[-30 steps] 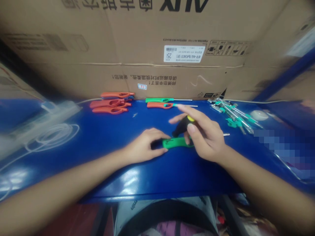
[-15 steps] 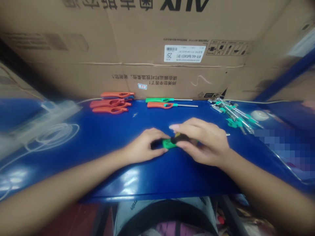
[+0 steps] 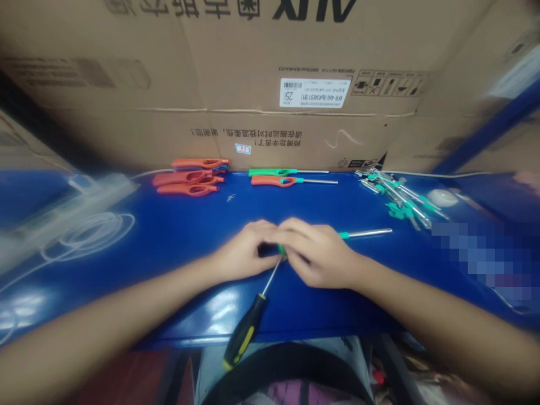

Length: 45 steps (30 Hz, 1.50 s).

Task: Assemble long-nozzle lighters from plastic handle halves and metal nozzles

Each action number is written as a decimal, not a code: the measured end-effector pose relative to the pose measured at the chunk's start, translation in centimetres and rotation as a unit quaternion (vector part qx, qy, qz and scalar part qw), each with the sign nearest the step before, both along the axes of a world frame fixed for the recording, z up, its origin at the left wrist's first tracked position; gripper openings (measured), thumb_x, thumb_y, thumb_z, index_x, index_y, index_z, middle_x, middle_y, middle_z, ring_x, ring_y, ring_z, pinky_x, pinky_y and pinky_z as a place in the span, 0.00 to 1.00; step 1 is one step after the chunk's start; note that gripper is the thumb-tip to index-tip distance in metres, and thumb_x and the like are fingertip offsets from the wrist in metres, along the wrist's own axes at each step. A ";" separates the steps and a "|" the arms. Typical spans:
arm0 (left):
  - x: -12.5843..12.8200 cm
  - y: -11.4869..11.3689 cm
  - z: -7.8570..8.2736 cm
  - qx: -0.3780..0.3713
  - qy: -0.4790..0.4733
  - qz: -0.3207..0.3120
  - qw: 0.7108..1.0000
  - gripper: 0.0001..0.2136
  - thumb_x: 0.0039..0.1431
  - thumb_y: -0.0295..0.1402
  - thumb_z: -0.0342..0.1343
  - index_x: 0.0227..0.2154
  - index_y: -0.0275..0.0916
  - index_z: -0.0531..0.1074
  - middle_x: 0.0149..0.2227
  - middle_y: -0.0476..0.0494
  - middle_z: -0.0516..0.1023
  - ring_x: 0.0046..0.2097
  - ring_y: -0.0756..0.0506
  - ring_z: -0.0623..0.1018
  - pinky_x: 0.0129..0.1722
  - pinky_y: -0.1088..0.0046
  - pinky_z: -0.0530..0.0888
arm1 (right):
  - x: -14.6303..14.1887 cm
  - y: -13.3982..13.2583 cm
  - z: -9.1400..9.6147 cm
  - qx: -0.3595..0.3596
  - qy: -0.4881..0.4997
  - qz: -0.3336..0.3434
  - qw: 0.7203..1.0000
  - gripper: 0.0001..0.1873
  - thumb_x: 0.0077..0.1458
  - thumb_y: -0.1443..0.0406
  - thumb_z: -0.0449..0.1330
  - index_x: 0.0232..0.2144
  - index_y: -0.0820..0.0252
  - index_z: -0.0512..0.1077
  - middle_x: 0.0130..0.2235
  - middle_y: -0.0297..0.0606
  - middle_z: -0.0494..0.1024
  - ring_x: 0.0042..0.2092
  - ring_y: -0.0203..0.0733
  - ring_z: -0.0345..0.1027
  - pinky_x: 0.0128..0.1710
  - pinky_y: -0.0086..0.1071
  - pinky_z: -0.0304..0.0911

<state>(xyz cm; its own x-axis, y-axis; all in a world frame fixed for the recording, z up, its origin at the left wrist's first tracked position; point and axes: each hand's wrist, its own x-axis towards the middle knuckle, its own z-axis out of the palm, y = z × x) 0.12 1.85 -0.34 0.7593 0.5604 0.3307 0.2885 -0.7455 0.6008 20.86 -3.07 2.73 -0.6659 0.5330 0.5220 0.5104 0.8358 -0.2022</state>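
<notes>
My left hand (image 3: 247, 250) and my right hand (image 3: 320, 256) meet at the middle of the blue table (image 3: 169, 236), both with fingers closed over a green lighter (image 3: 282, 248). Only a sliver of its green body shows between them. Its metal nozzle (image 3: 367, 232) sticks out to the right from under my right hand. A screwdriver (image 3: 244, 334) with a black and yellow handle points its thin shaft up into the gap between my hands. Its handle reaches the table's front edge. Which fingers hold its tip is hidden.
Several orange lighters (image 3: 189, 179) lie at the back left, one green and one orange lighter (image 3: 278, 175) at the back middle. A heap of metal nozzles with green ends (image 3: 400, 194) is at the right. Clear tubing (image 3: 88, 230) coils at the left. A cardboard box (image 3: 270, 84) walls the back.
My right hand has come down flat over the lighter, next to my left hand. The screwdriver, held handle-up in my right hand before, now points handle-first toward me at the table edge.
</notes>
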 end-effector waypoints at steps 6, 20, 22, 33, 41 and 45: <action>0.0 0.0 0.0 -0.012 0.002 -0.035 0.999 0.14 0.59 0.25 0.56 0.47 0.41 0.74 0.47 0.43 0.80 0.51 0.41 0.77 0.52 0.61 0.70 | -0.9 0.4 -1.8 -0.018 -0.105 0.063 0.992 0.17 0.61 0.70 0.54 0.50 0.59 0.72 0.47 0.44 0.78 0.42 0.43 0.73 0.35 0.34 0.68; -0.3 0.0 -0.3 -0.030 -0.013 -0.014 0.999 0.15 0.62 0.32 0.61 0.51 0.42 0.74 0.50 0.42 0.80 0.52 0.41 0.77 0.54 0.59 0.69 | -1.9 -1.9 -0.7 -0.129 -0.198 0.106 0.966 0.16 0.68 0.55 0.53 0.41 0.61 0.73 0.40 0.40 0.78 0.42 0.45 0.71 0.36 0.36 0.63; -0.3 -0.1 -0.2 -0.030 -0.016 -0.014 0.999 0.15 0.62 0.32 0.61 0.51 0.42 0.74 0.49 0.42 0.80 0.51 0.42 0.77 0.55 0.59 0.69 | -1.8 -1.9 -1.0 -0.129 -0.204 0.095 0.966 0.14 0.70 0.61 0.50 0.40 0.62 0.72 0.39 0.39 0.78 0.39 0.44 0.71 0.34 0.36 0.61; -0.6 -0.1 0.1 -0.047 -0.020 -0.022 0.998 0.16 0.61 0.29 0.61 0.52 0.40 0.73 0.50 0.41 0.80 0.52 0.42 0.76 0.54 0.60 0.70 | -0.6 -1.6 0.0 -0.124 -0.248 0.089 0.957 0.13 0.61 0.72 0.51 0.47 0.66 0.69 0.41 0.45 0.79 0.30 0.42 0.70 0.27 0.34 0.59; -0.6 -0.1 0.1 -0.068 -0.030 -0.009 0.997 0.13 0.60 0.33 0.62 0.48 0.40 0.74 0.47 0.41 0.80 0.49 0.41 0.77 0.52 0.61 0.71 | 0.7 -0.5 0.2 -0.223 0.098 -0.003 0.970 0.26 0.66 0.66 0.53 0.64 0.57 0.54 0.39 0.40 0.78 0.33 0.38 0.72 0.32 0.32 0.68; -0.5 -0.2 0.2 -0.066 -0.017 -0.005 0.998 0.15 0.60 0.32 0.62 0.50 0.40 0.74 0.49 0.42 0.80 0.50 0.42 0.77 0.53 0.62 0.71 | 1.1 0.6 -0.2 -0.265 0.228 -0.043 0.936 0.23 0.67 0.63 0.54 0.61 0.54 0.55 0.34 0.34 0.73 0.30 0.35 0.69 0.30 0.30 0.68</action>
<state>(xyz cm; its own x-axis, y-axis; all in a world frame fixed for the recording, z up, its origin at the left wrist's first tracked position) -0.40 1.67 -0.15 0.7552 0.5927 0.2800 0.2588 -0.6620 0.7034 22.00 -2.48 2.52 -0.3812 0.8390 0.3882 0.3317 0.5161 -0.7897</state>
